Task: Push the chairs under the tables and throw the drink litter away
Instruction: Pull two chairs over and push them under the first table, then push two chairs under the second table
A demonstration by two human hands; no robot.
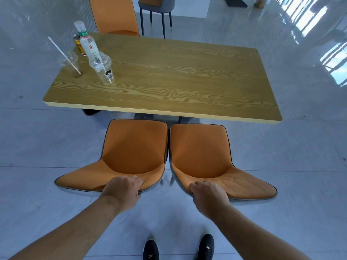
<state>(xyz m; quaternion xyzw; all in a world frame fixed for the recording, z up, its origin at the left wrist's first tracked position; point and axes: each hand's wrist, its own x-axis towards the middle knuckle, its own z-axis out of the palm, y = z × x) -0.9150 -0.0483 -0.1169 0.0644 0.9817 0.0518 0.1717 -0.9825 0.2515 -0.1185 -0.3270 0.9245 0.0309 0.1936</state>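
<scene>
Two orange chairs stand side by side in front of the wooden table (169,76), their seats outside its near edge. My left hand (123,189) grips the top of the left chair's (131,147) backrest. My right hand (208,195) grips the top of the right chair's (201,149) backrest. On the table's far left corner stands the drink litter: a clear bottle (87,41), a gold can (79,46) behind it, a clear cup with a straw (70,63) and a lidded clear cup with a printed figure (103,69).
A third orange chair (114,15) is tucked in at the table's far side. A grey chair with dark legs (156,8) stands beyond it by a white block. Glossy pale floor surrounds the table. My black shoes (178,248) are at the bottom.
</scene>
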